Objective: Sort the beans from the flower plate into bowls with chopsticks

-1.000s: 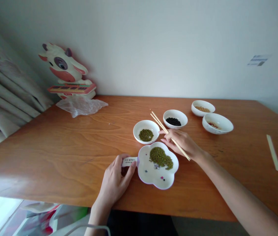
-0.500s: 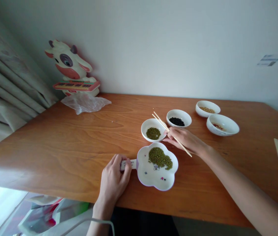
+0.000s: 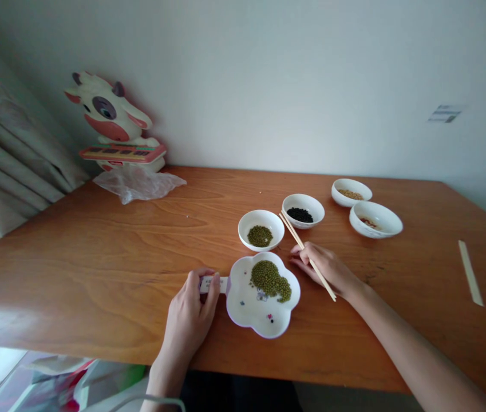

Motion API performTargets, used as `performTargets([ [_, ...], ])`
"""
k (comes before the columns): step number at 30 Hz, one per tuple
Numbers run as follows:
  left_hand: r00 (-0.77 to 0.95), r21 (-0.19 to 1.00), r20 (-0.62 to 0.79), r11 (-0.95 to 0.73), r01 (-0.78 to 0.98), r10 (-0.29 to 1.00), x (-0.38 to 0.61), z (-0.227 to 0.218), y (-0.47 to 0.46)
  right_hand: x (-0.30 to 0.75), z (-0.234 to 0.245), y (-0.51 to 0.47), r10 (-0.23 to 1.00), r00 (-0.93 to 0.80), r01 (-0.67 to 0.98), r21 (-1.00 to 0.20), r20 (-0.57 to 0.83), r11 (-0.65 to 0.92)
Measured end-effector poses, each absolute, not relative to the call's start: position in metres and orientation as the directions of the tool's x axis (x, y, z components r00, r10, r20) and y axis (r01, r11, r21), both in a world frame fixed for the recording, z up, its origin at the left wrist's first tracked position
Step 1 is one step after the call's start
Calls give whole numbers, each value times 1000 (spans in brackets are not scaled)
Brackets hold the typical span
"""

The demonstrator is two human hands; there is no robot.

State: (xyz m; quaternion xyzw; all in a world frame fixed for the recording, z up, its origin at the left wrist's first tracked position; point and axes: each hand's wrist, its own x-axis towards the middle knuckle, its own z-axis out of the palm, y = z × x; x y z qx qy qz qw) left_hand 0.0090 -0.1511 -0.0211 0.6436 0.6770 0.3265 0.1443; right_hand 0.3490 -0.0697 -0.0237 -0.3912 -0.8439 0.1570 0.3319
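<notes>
Gripped between the thumb and fingers of the right hand (image 3: 326, 269), a pair of wooden chopsticks (image 3: 307, 256) is held slanted, tips up and away over the gap between two bowls, butt ends toward the wrist. Contact between the right hand and the table (image 3: 97, 252) cannot be determined.

A white tab handle (image 3: 213, 283), printed with small dark characters too blurred to be read, is pinched by the left hand (image 3: 191, 317), fingers curled over it. It belongs to a flower-shaped white dish (image 3: 264, 294) lying on the table just left of the right hand. A heap of green beans (image 3: 271, 277) is seen in the far part of the dish; small coloured motifs are printed on its floor.

Just beyond the dish, a round white bowl (image 3: 261, 229) of green beans is set. To its right, a bowl of black beans (image 3: 303, 210) is noted, then a bowl of tan grains (image 3: 351, 191) and a bowl with reddish contents (image 3: 375, 219).

A paper chopstick sleeve (image 3: 470, 272) lies well apart at the right. At the far left, a cartoon cow figure (image 3: 111, 123) stands by the wall behind a crumpled clear plastic bag (image 3: 139, 182). A label on the wall (image 3: 443, 113) is illegible.
</notes>
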Motion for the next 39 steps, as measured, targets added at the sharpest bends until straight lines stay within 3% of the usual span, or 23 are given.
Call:
performTargets([
  [23, -91, 625, 172, -37, 780, 981, 6, -22, -152, 342, -23, -74, 811, -453, 537, -613, 370, 579],
  [39, -72, 613, 200, -67, 787, 977, 7, -20, -152, 345, -15, -74, 791, -459, 543, -577, 405, 610],
])
